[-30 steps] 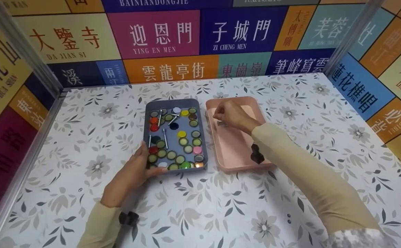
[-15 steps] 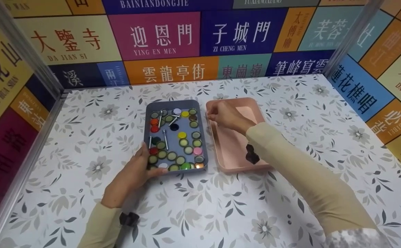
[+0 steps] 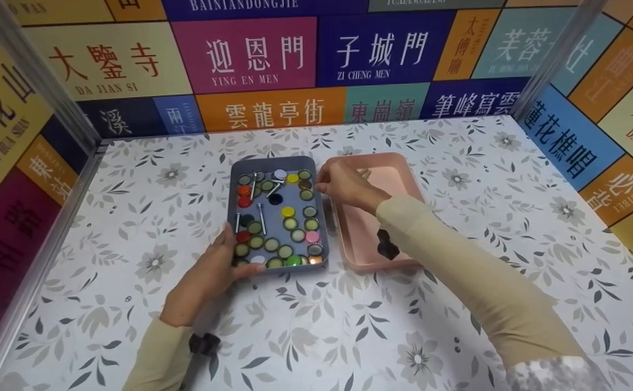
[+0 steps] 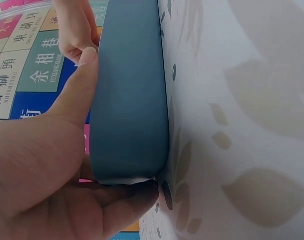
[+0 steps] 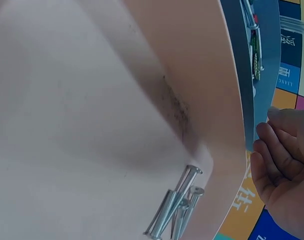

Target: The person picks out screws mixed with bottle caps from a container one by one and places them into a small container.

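Note:
My left hand holds the near left corner of a blue-grey tray; in the left wrist view its thumb lies along the tray's wall and its fingers bend round the corner. Bottle caps of several colours and several steel nails lie in this tray. My right hand hovers over the left rim of a pink tray, fingertips close to the blue-grey tray. Its fingers are loosely bent in the right wrist view, with nothing seen between them. Several nails rest in a far corner of the pink tray.
Both trays stand side by side on a table with a floral cover. Printed panels with large characters wall in the back and both sides. Dark specks mark the pink tray's inner wall.
My right hand has moved left across the pink tray toward the blue-grey tray, bringing nails in the pink tray into sight behind it. The left hand has stayed on its corner.

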`<state>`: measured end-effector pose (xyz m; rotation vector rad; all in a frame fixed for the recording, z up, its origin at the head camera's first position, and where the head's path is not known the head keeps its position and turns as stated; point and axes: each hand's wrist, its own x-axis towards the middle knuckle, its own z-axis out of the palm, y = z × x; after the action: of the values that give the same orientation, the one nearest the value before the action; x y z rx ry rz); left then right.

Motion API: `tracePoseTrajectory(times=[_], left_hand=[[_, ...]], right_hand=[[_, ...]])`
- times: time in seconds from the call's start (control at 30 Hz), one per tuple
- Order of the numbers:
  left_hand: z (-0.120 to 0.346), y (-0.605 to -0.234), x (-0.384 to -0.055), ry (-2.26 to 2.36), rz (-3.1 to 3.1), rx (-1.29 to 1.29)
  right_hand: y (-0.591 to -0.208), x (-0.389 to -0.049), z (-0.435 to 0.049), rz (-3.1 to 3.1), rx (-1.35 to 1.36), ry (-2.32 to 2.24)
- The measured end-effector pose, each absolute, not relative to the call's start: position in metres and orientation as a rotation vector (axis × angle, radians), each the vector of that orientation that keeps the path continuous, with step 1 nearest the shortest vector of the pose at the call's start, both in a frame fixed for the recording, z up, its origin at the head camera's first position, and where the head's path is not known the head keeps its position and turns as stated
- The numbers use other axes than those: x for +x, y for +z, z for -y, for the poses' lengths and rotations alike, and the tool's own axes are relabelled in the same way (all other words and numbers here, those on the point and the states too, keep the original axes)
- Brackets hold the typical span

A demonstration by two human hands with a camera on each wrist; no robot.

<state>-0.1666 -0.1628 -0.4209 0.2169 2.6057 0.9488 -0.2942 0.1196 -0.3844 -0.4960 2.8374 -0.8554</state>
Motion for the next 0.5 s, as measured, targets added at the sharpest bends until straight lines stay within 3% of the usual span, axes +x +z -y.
tracePoseTrajectory(times=[0.5], left_hand=[[0.161,-0.422,-0.169,0.935,-2.59,0.172]], right_hand=[[-0.384,-0.287,-0.103,-2.77,-0.566,-0.87]])
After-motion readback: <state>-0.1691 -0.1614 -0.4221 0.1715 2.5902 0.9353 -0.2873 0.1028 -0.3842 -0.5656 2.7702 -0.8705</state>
